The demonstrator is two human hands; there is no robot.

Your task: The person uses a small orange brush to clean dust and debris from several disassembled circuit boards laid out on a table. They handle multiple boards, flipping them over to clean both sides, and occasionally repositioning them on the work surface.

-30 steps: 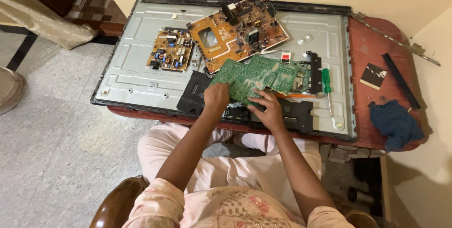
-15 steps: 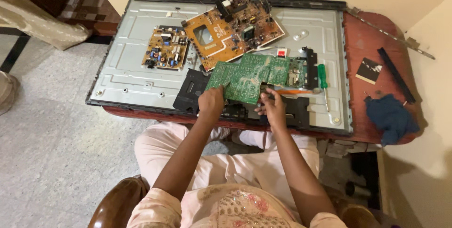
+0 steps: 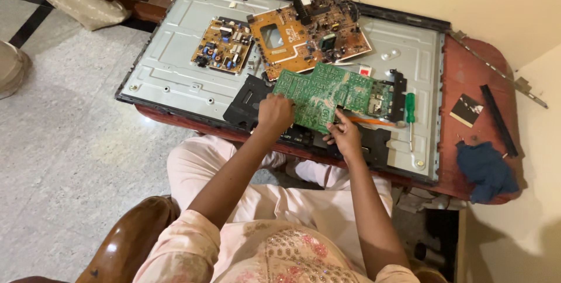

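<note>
a red table carried a grey metal television back panel, lying flat. on the panel lay a large orange circuit board, a green circuit board near the front edge, a smaller brown power board, and a green-handled screwdriver just right of the green board. the left hand was clamped with curled fingers on the green board's near-left edge; the right hand pinched its near edge, fingers together. a blue cloth lay at the table's right.
</note>
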